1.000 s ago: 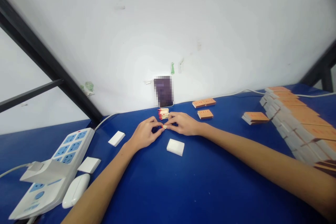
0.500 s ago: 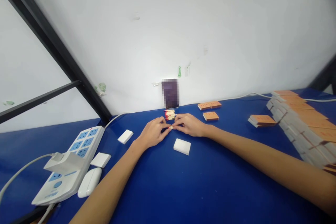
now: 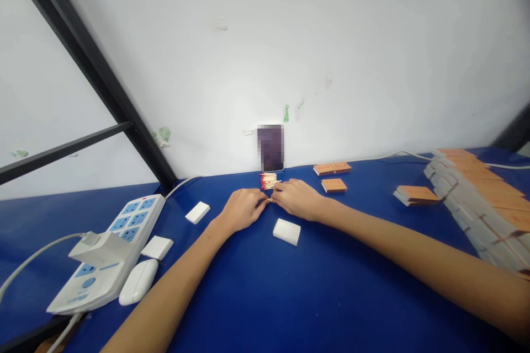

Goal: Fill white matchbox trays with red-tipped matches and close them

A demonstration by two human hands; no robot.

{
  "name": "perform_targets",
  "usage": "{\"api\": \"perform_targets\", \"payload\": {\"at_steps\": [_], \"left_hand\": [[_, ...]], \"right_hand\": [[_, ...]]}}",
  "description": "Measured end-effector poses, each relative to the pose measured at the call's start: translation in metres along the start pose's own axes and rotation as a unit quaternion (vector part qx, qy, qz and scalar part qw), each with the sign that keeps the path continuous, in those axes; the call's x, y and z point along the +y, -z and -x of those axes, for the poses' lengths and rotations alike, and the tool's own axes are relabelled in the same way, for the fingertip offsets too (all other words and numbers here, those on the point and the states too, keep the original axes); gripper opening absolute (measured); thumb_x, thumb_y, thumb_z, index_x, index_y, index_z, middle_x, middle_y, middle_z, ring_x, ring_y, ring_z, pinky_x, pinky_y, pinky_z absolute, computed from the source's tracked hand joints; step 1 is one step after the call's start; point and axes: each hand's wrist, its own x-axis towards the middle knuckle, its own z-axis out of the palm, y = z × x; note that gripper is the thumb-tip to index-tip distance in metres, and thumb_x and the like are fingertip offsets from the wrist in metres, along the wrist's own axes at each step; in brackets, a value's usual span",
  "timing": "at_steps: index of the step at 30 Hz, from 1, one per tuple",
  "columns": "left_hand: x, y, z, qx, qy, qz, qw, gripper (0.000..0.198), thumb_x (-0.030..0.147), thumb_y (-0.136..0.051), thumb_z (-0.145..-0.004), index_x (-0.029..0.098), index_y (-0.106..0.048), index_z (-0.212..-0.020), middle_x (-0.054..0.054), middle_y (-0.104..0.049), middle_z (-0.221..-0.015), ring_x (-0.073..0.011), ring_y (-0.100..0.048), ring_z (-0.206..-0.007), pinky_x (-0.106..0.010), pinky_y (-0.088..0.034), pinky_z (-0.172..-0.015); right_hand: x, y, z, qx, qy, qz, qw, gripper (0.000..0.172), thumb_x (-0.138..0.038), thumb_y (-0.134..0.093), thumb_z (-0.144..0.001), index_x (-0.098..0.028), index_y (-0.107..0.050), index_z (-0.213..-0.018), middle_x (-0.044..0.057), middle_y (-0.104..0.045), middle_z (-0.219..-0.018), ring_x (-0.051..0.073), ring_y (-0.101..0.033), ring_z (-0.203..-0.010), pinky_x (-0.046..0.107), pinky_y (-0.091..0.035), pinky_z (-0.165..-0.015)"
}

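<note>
My left hand (image 3: 243, 209) and my right hand (image 3: 298, 198) meet fingertip to fingertip over the blue tabletop. Both are closed, pinching a small bunch of matches (image 3: 270, 200) from its two ends; only a pale sliver shows. Just beyond the fingers lies a pile of loose matches (image 3: 269, 181), red heads to the left, its right side close to my right fingers. Nearer to me, below the right hand, a small white box (image 3: 286, 231) lies flat.
On the left are a power strip (image 3: 138, 218) with a plugged-in charger, a white oval case (image 3: 139, 282) and two white boxes (image 3: 197, 212). Orange matchboxes (image 3: 333, 186) lie at right, beside a large stack (image 3: 492, 198). A dark-screened device (image 3: 271, 149) leans on the wall.
My fingers have drawn in around the bunch, so less of the matches shows between them. The whole view has shifted slightly; the other things lie as before.
</note>
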Motion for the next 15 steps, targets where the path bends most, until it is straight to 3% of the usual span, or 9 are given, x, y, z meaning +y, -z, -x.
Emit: {"api": "perform_targets", "payload": {"at_steps": [9,15], "left_hand": [[0.006,-0.001,-0.001,0.005,0.011,0.009,1.000,0.033,0.036,-0.042,-0.098,0.020,-0.070,-0.099,-0.007,-0.070,-0.090,-0.0197,-0.064,-0.079,-0.029,-0.044,-0.068],[0.003,-0.001,0.000,0.016,0.019,0.023,0.999,0.034,0.039,-0.044,-0.097,0.021,-0.071,-0.104,-0.006,-0.065,-0.087,-0.0179,-0.061,-0.078,-0.028,-0.044,-0.067]], "right_hand": [[-0.005,0.013,-0.001,-0.038,-0.017,0.018,0.999,0.032,-0.028,-0.040,-0.099,-0.013,-0.068,-0.104,0.015,-0.068,-0.108,0.025,-0.068,-0.083,0.032,-0.045,-0.070],[-0.002,0.009,0.000,-0.014,-0.001,0.010,1.000,0.029,-0.028,-0.044,-0.098,-0.012,-0.068,-0.103,0.015,-0.069,-0.108,0.024,-0.068,-0.087,0.032,-0.045,-0.075]]}}
